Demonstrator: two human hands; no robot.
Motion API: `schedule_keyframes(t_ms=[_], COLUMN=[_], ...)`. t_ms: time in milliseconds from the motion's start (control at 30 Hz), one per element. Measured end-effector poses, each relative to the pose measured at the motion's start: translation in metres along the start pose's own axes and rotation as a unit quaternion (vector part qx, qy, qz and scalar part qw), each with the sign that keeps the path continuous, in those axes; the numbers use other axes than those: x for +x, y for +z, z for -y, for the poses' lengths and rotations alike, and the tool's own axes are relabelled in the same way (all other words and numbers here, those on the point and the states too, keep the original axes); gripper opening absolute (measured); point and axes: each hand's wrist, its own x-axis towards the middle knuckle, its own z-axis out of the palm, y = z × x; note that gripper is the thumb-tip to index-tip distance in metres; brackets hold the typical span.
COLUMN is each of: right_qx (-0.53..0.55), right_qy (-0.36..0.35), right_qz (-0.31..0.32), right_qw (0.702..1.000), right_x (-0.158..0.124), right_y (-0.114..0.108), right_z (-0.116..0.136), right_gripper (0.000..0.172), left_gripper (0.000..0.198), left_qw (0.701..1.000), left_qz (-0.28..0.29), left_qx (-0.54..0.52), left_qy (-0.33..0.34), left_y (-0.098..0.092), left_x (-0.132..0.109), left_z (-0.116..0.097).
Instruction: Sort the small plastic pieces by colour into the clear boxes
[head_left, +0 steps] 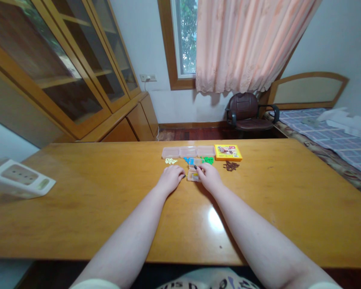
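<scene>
My left hand point(171, 176) rests on the wooden table point(108, 208) with its fingers curled and nothing visible in them. My right hand point(208, 176) is closed in a pinch on a small clear plastic case point(193, 174) holding coloured bits. Just beyond the hands lie small piles of pieces: pale yellow point(170, 161), blue point(187, 159), green point(208, 160) and dark brown point(231, 165). A long clear compartment tray point(188, 151) and a yellow box point(228, 152) sit behind them.
A white device point(16, 179) lies at the table's left edge. Glass-door wooden cabinets point(63, 72) line the left wall. Beyond the table stand a dark office chair point(246, 114) and a bed point(333, 136), under a window with a pink curtain point(243, 44).
</scene>
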Motion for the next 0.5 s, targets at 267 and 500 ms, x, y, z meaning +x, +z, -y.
schedule_keyframes(t_ms=[267,500], right_qx=[0.005,0.004], right_qy=[-0.007,-0.001], right_qz=[0.007,0.01], right_qw=[1.0,1.0], right_x=[-0.0011,-0.0007], right_y=[-0.0012,-0.0003], right_z=[0.0019,0.0019], right_gripper=[0.027,0.028], left_gripper=[0.009,0.011], left_qw=[0.999,0.998], left_qz=[0.02,-0.02], left_qx=[0.022,0.027], left_qy=[-0.014,-0.048], left_y=[-0.0032,-0.0029], left_x=[-0.0019,-0.001], left_z=[-0.001,-0.0038])
